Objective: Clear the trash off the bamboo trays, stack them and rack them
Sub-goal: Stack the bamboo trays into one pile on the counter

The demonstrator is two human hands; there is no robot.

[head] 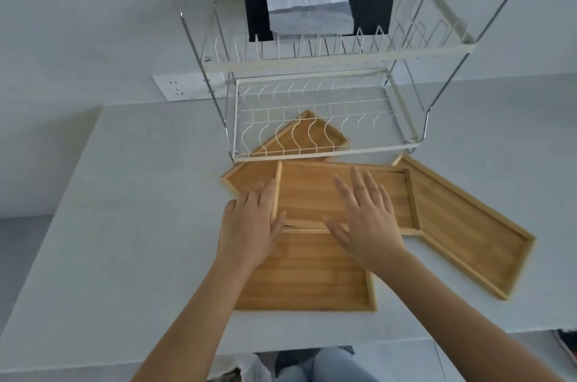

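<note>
Several bamboo trays lie overlapping on the white table. The middle tray rests tilted on the others. A near tray lies under its front edge, a right tray angles away, and a far-left tray reaches under the rack. All visible tray surfaces are bare. My left hand lies flat with its fingers along the middle tray's left rim. My right hand is spread open over that tray's front half.
A two-tier wire dish rack stands just behind the trays, its lower tier holding nothing. On the upper tier hang a black cloth and a white sheet. A wall socket strip sits left of the rack.
</note>
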